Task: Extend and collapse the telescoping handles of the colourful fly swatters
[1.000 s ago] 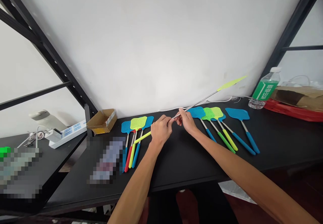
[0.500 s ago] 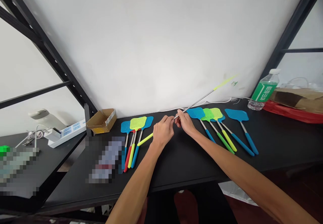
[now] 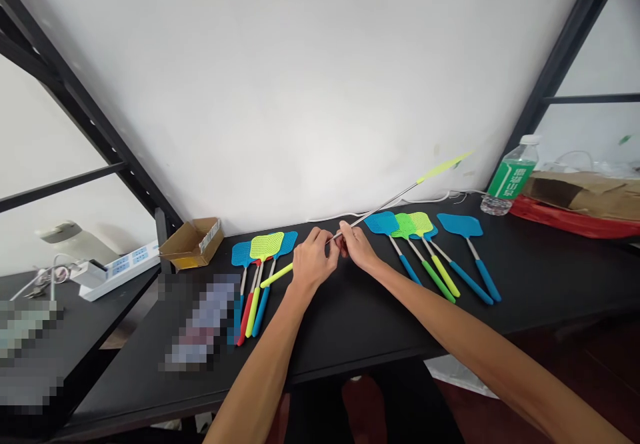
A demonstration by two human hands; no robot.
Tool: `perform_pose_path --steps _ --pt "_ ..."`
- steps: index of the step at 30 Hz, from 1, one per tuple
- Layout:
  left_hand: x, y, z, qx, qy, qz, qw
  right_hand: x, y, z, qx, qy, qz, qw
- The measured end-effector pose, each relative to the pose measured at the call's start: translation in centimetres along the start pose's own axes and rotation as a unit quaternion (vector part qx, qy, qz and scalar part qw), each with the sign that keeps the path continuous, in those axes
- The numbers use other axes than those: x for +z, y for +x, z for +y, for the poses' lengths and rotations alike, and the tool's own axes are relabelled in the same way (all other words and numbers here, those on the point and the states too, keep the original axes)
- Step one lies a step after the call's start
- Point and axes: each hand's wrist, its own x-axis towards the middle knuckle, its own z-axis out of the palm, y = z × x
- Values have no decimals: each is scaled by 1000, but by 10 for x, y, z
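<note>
Above the middle of the table I hold a yellow fly swatter (image 3: 444, 167) with a long, extended metal rod, tilted up to the right. My left hand (image 3: 314, 257) is closed on it near its yellow grip, whose end sticks out to the left. Farther up, the fingers of my right hand (image 3: 354, 245) pinch the metal rod. To the left lie several fly swatters (image 3: 266, 247), blue, yellow and red, heads toward the wall. Right of my hands several more swatters (image 3: 413, 225) in blue, green and yellow lie fanned out, with a blue one (image 3: 460, 225) at the right end.
An open cardboard box (image 3: 193, 244) stands at the back left, by a white power strip (image 3: 120, 271). A water bottle (image 3: 511, 176) with a green label stands at the back right, beside a red bag (image 3: 560, 217) with brown cardboard on it. A white cable runs along the wall.
Both hands keep their hold on the yellow swatter, its head turned edge-on and slightly shifted. The whole view has moved a little, so things sit farther left.
</note>
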Motion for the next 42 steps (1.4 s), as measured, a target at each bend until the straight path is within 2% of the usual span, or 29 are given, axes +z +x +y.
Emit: perform_pose_path --steps 16,24,31,42 --pt "0 2 2 12 12 -17 1000 0 1 2 14 0 -26 1000" --pt "-4 3 8 2 6 -20 1000 -1 6 7 38 62 36 997" --pt "-6 5 3 -20 19 -30 999 -19 16 9 58 129 148 979" --pt "-6 6 -2 -21 37 -44 998 -17 13 9 41 108 131 985"
